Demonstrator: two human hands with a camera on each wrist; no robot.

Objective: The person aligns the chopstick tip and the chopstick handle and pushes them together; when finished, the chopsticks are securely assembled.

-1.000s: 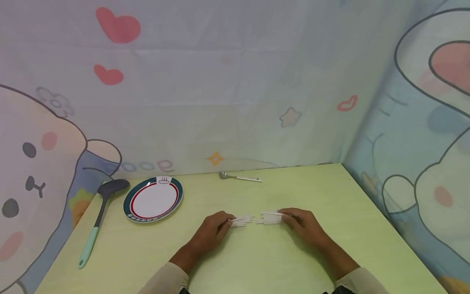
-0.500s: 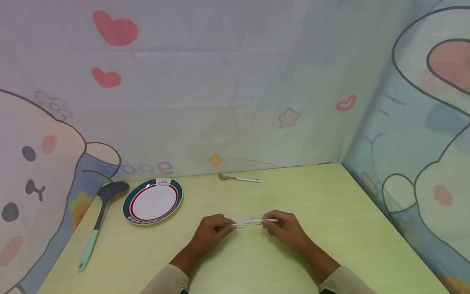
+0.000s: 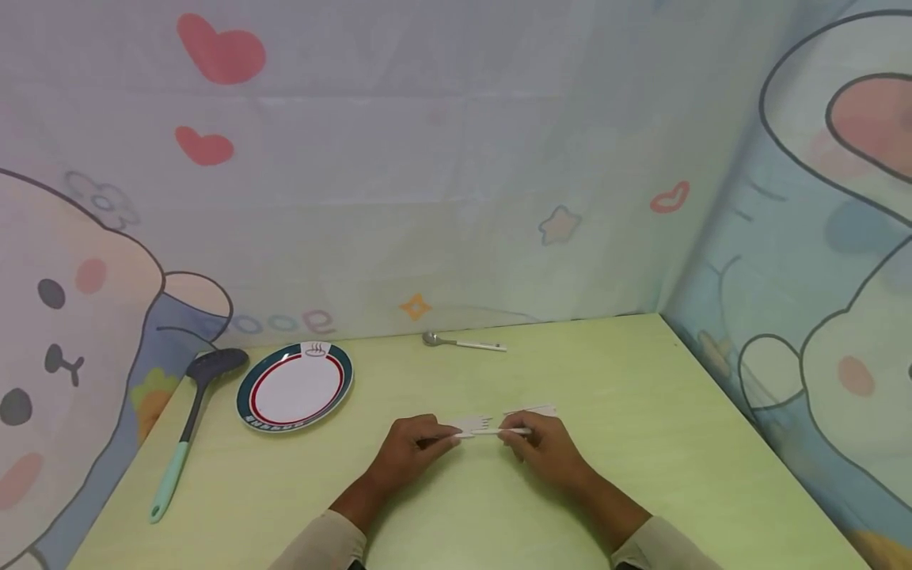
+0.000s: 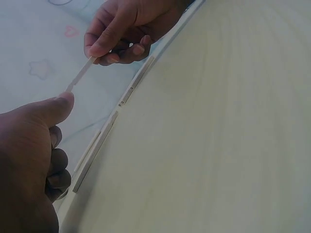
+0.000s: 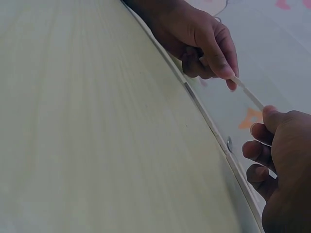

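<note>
My left hand [image 3: 416,451] pinches a thin, flat white strip between thumb and forefinger. Opposite it, my right hand [image 3: 545,447] pinches another slim white strip [image 3: 488,431], and the two ends meet in a small step between the hands. The wrist views show this join [image 4: 75,84] held up over the table. Behind my left fingers a flat white piece with a toothed end [image 3: 472,421] lies on the table. A second flat white piece [image 3: 543,411] lies behind my right hand, partly hidden by it.
A white plate with a dark green rim [image 3: 245,408] and a black slotted turner with a mint handle [image 3: 171,479] lie at the left. A small spoon [image 3: 479,345] rests near the back edge of the pale table [image 3: 606,364], before a printed cloth backdrop [image 3: 456,158].
My right hand has moved left, bringing its strip off the right-hand pieces to the end of the left strip. My left hand has barely moved.
</note>
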